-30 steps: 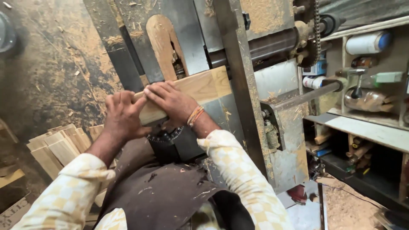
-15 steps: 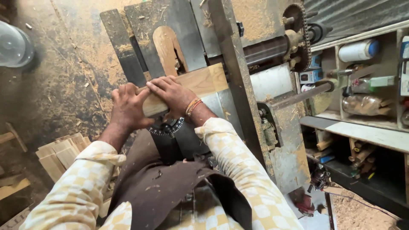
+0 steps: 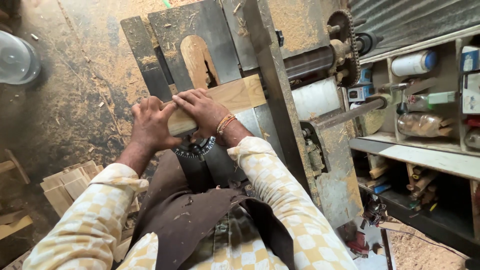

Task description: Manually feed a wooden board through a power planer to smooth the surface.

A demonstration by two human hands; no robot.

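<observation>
A pale wooden plank (image 3: pixel 235 96) lies across the dusty steel top of a table saw (image 3: pixel 200 45), its far end against the long metal fence (image 3: pixel 272 85). My left hand (image 3: pixel 150 125) grips the plank's near end. My right hand (image 3: pixel 202 111), with an orange thread band on the wrist, presses flat on top of the plank beside it. A wooden insert plate (image 3: pixel 196 60) with a blade slot sits just beyond the hands. A black dial gauge (image 3: pixel 197 148) shows under the wrists.
Stacked small wood blocks (image 3: pixel 67 185) lie on the floor at left, near a clear plastic container (image 3: pixel 17 59). Shelves (image 3: pixel 425 145) at right hold bottles, a tape roll and tools. A chain sprocket (image 3: pixel 345 47) sits by the fence. Sawdust covers the floor.
Both hands and the plank keep the same hold. The view has shifted, so the saw top and hands now sit lower in the picture.
</observation>
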